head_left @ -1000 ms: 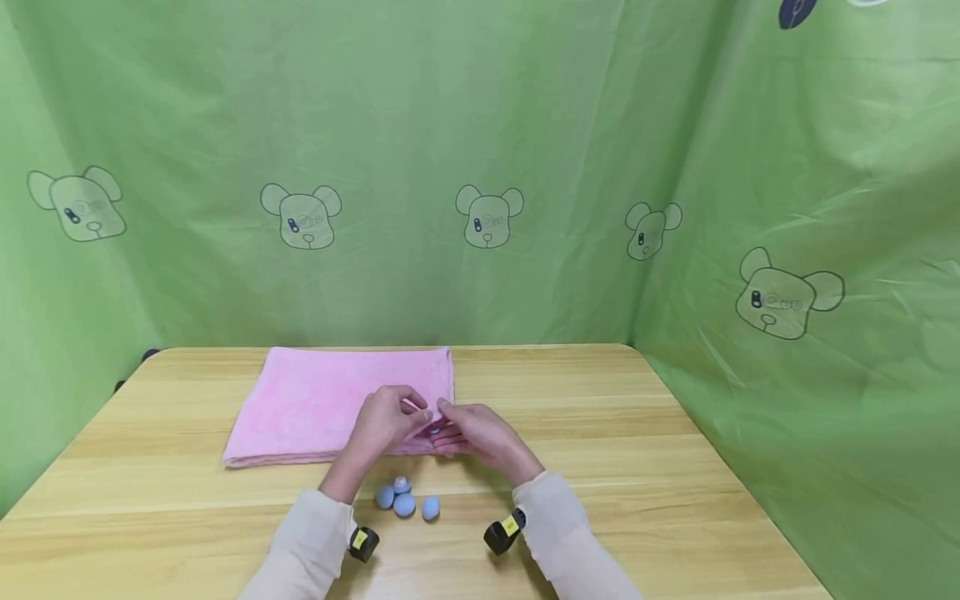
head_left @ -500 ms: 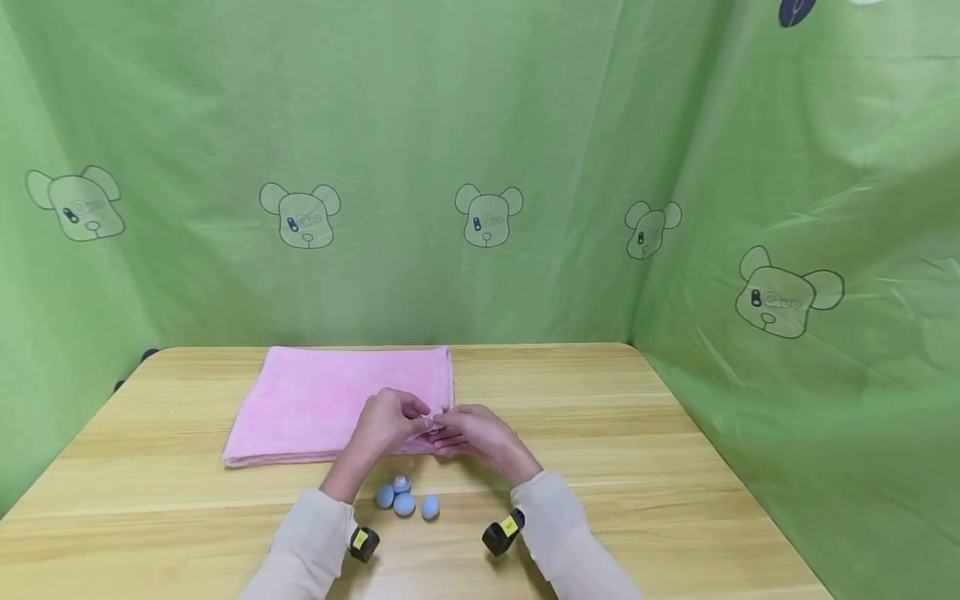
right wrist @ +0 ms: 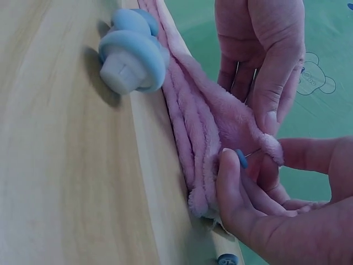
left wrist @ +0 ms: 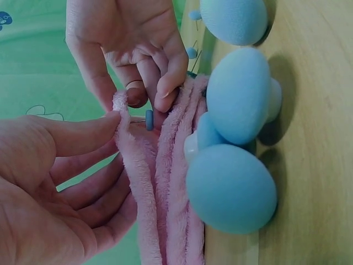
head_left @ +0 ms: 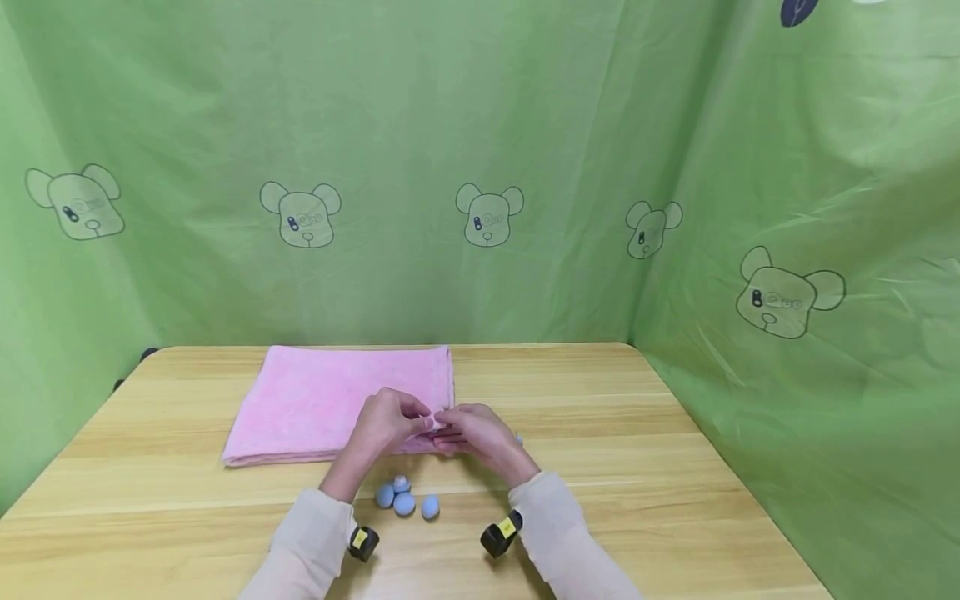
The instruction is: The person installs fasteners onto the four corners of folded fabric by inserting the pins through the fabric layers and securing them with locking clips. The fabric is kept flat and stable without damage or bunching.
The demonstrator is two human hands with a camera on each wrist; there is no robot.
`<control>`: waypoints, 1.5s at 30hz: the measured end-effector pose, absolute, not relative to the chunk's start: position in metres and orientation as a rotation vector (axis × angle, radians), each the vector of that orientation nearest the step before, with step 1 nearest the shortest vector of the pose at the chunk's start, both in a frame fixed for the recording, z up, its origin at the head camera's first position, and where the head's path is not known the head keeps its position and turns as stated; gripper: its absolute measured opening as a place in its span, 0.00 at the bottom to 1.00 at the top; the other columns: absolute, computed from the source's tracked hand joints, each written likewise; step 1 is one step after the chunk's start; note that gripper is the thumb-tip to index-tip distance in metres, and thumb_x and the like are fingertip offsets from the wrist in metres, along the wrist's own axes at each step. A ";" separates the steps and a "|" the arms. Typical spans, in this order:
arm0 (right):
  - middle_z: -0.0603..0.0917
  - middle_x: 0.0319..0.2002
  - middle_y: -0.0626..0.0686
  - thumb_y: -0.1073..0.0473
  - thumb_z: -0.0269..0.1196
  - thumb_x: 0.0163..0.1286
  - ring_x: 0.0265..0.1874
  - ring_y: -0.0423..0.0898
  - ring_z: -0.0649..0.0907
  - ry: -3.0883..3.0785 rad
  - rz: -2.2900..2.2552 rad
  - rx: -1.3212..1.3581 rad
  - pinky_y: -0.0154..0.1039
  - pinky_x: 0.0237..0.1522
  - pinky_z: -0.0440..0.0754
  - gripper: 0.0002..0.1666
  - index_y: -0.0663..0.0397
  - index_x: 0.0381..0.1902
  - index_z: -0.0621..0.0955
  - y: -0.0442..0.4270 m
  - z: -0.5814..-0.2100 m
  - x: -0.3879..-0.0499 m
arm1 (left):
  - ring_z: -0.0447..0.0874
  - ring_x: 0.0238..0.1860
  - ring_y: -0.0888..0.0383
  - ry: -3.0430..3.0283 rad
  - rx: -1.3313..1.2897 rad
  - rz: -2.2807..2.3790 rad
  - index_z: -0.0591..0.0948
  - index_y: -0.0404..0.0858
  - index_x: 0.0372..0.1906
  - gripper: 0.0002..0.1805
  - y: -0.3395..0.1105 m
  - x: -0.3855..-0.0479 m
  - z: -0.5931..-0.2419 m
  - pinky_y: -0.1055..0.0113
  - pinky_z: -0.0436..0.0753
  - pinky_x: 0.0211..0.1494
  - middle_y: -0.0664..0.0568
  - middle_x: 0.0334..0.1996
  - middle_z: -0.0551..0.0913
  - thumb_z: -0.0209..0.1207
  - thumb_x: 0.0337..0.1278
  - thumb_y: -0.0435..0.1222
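A folded pink plush cloth (head_left: 322, 400) lies on the table. My left hand (head_left: 382, 421) pinches the edge of its top layer near the right front corner and holds it up from the layers below. Under that lifted layer, a pin with a flat blue base (left wrist: 149, 120) points its thin needle into the cloth. My right hand (head_left: 480, 432) pinches pin and cloth, thumb on top of the layer and a finger behind the blue base (right wrist: 241, 159). The needle's tip is hidden in the plush.
Several blue mushroom-shaped caps (head_left: 403, 504) stand in front of the cloth, between my forearms. Another small blue pin (head_left: 519, 437) shows beyond my right wrist; the right wrist view catches a blue base (right wrist: 227, 259) too. Green curtains enclose the wooden table (head_left: 637, 483).
My right thumb has come down from a raised position onto the cloth, and the right hand has closed in slightly. The left hand stays nearly still; the caps have not moved.
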State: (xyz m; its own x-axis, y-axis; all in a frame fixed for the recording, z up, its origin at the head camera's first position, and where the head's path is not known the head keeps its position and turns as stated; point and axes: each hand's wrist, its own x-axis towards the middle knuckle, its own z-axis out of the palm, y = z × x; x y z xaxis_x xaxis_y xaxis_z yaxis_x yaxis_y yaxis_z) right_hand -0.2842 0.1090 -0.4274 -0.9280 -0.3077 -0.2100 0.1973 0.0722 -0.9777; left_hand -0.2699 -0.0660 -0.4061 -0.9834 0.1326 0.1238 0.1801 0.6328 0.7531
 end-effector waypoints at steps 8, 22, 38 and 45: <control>0.89 0.39 0.64 0.63 0.59 0.72 0.30 0.42 0.87 1.991 -1.958 -0.121 0.36 0.41 0.88 0.14 0.72 0.46 0.80 0.108 -0.431 -0.284 | 0.87 0.36 0.56 -2.795 -0.275 -1.276 0.91 0.41 0.34 0.04 -0.066 -0.269 -0.405 0.57 0.83 0.46 0.51 0.33 0.92 0.73 0.52 0.34; 0.88 0.30 0.54 0.66 0.57 0.73 0.28 0.40 0.86 1.978 -1.988 -0.082 0.31 0.36 0.87 0.10 0.70 0.42 0.80 0.104 -0.431 -0.283 | 0.88 0.39 0.53 -2.802 -0.279 -1.242 0.91 0.41 0.36 0.05 -0.064 -0.269 -0.404 0.55 0.83 0.49 0.49 0.34 0.92 0.72 0.52 0.32; 0.87 0.29 0.54 0.68 0.57 0.71 0.26 0.40 0.85 1.978 -1.971 -0.071 0.30 0.34 0.86 0.14 0.78 0.47 0.80 0.104 -0.432 -0.284 | 0.88 0.42 0.52 -2.816 -0.262 -1.264 0.91 0.41 0.35 0.05 -0.064 -0.269 -0.406 0.54 0.83 0.52 0.50 0.34 0.92 0.73 0.51 0.32; 0.86 0.31 0.55 0.69 0.57 0.71 0.27 0.40 0.85 1.983 -1.953 -0.072 0.30 0.34 0.85 0.14 0.78 0.48 0.80 0.104 -0.433 -0.283 | 0.89 0.42 0.52 -2.829 -0.247 -1.279 0.92 0.41 0.34 0.04 -0.063 -0.269 -0.407 0.53 0.83 0.53 0.50 0.33 0.92 0.73 0.52 0.32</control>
